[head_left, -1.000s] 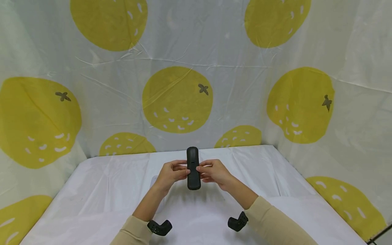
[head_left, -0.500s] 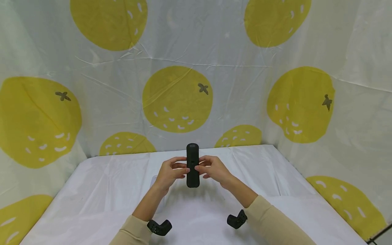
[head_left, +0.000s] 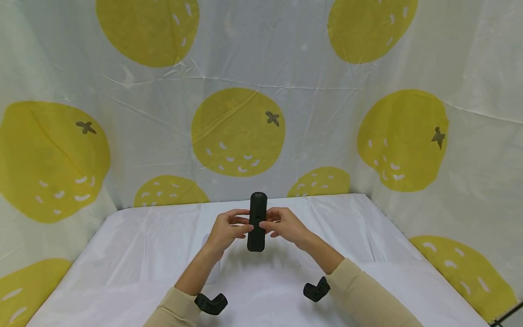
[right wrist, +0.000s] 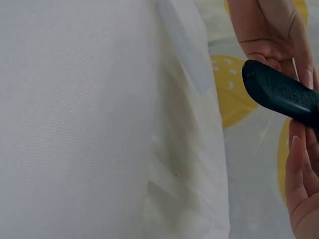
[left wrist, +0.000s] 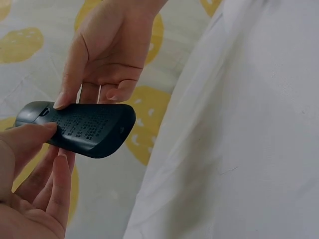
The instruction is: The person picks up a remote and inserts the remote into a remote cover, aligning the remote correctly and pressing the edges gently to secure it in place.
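Observation:
A black remote control (head_left: 257,222) is held up above the white table, its back turned towards me. Small printed text and a battery-cover notch show on that back in the left wrist view. My left hand (head_left: 224,230) pinches its left edge, thumb on the back and fingers behind. From the other side my right hand (head_left: 288,227) grips it likewise, the thumb (left wrist: 61,99) lying close to the cover's notch. The front of the remote is hidden. In the right wrist view its lower end (right wrist: 274,89) points towards the table.
A pale, see-through flat object (right wrist: 187,45) lies on the white-covered table (head_left: 347,290), partly behind my left forearm. A curtain (head_left: 314,122) printed with yellow fruit stands at the back and sides. Black wrist mounts (head_left: 211,304) stick out from both sleeves.
Both hands have raised the remote slightly since a second ago. It now leans a little, top to the right. The right thumb has shifted slightly left across its back.

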`<state>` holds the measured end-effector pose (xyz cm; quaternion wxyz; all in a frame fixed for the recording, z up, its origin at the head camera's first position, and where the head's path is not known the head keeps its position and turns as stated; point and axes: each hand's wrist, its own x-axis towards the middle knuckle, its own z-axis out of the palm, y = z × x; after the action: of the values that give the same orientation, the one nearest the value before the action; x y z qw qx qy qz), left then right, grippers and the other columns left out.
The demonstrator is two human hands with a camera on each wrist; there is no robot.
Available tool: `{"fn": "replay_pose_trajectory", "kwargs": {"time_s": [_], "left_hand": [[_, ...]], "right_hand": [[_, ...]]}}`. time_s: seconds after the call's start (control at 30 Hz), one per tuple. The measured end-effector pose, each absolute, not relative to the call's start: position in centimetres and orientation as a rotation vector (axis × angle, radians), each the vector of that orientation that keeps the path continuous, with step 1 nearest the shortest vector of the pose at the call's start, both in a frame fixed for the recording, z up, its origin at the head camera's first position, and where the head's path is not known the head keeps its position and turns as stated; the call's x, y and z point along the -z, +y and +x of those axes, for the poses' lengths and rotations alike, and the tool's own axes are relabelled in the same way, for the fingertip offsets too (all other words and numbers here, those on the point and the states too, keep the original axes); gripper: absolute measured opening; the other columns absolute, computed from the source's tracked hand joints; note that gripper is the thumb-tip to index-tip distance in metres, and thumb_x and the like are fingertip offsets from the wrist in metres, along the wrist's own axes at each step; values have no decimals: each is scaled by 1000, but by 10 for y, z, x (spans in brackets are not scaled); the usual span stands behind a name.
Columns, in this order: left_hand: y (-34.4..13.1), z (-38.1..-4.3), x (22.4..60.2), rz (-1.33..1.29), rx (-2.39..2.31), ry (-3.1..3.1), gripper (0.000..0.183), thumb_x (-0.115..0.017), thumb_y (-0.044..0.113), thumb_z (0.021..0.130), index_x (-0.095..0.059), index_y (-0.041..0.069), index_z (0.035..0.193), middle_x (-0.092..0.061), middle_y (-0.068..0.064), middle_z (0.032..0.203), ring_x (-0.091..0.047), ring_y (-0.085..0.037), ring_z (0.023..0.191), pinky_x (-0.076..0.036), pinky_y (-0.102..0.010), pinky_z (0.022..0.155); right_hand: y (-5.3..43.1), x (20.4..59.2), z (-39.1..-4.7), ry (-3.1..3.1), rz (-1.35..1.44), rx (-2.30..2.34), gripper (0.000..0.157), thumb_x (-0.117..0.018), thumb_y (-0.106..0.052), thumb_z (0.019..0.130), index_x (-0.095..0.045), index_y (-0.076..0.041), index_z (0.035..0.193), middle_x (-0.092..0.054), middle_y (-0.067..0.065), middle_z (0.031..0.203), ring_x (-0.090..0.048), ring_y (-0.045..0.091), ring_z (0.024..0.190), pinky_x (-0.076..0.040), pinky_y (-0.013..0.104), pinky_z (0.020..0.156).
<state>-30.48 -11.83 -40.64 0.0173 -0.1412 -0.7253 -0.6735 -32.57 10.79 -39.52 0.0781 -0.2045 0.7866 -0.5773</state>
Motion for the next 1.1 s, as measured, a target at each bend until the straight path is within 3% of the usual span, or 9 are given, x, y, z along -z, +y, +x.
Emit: {"fn": "replay_pose_trajectory", "kwargs": {"time_s": [0.57,1.1], "left_hand": [[-133,-305,398,-415,2033,-2276,45,-83,7,87,-70,4,130,-74,-13,102,-75,-30,87,-59,-36,71],[-163,-302,394,-360,1997,-2274,43,-80,8,90,-67,2,131,-74,-17,110,-74,-29,93,-59,-33,74]], "right_hand": [[98,387,-329,2361,-722,1684,24,-72,-15,99,-68,1,117,-74,8,97,-70,24,90,-59,39,76],[84,381,-340,2354,-633,1752,21,-73,-13,98,-67,0,113,-75,9,97,-72,24,89,-60,39,76]]}}
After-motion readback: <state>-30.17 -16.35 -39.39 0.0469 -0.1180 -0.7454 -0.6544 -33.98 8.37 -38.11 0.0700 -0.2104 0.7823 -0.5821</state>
